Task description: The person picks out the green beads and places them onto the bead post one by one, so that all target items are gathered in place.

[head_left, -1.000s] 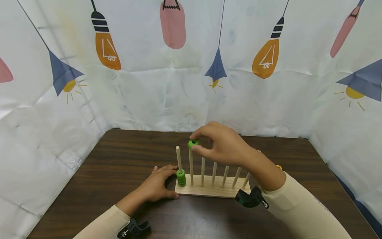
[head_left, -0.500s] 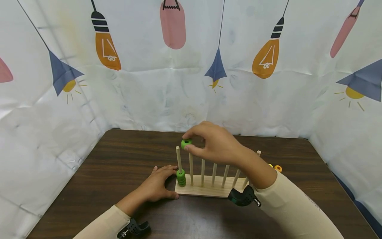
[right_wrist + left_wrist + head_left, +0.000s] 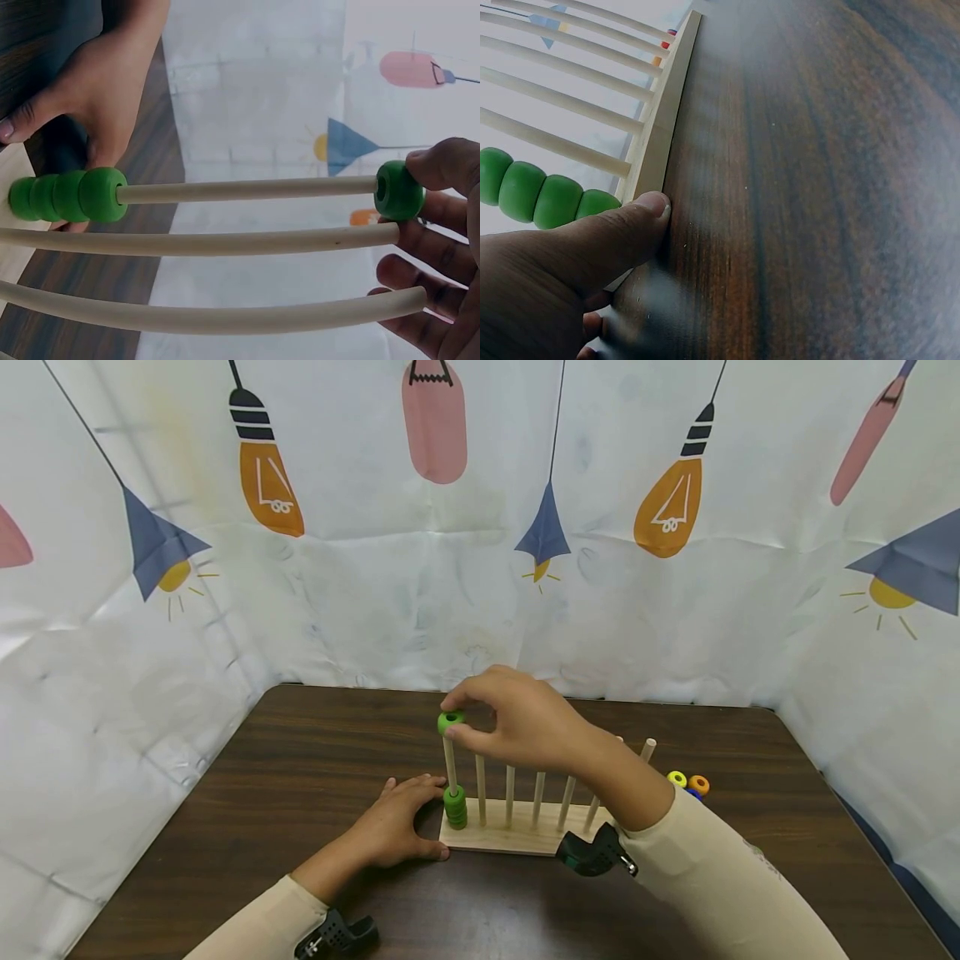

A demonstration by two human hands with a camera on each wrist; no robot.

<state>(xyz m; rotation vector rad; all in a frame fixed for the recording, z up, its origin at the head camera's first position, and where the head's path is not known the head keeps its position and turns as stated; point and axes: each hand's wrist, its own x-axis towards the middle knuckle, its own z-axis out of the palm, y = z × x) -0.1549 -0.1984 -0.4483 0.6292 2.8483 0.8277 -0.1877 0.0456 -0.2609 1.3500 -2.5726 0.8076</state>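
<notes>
My right hand point(image 3: 525, 718) pinches a green bead point(image 3: 452, 722) between thumb and fingers at the tip of the leftmost peg point(image 3: 450, 764). In the right wrist view, the peg's end meets the hole of that bead point(image 3: 400, 191). Several green beads point(image 3: 455, 807) are stacked at the foot of the same peg. The other upright pegs on the pale wooden base point(image 3: 517, 839) carry no beads where visible. My left hand point(image 3: 397, 822) grips the base's left end, thumb point(image 3: 641, 217) on the front edge and fingers round the back, partly hidden.
Loose yellow point(image 3: 677, 778), orange point(image 3: 698, 784) and blue point(image 3: 694, 794) beads lie right of the rack, partly behind my right sleeve. The dark wood table point(image 3: 322, 752) ends at a white printed curtain point(image 3: 360, 610) behind and at the sides.
My right hand has moved left with the green bead, from above the second peg to the tip of the leftmost one. The left hand stays put. Loose beads on the right have come into sight.
</notes>
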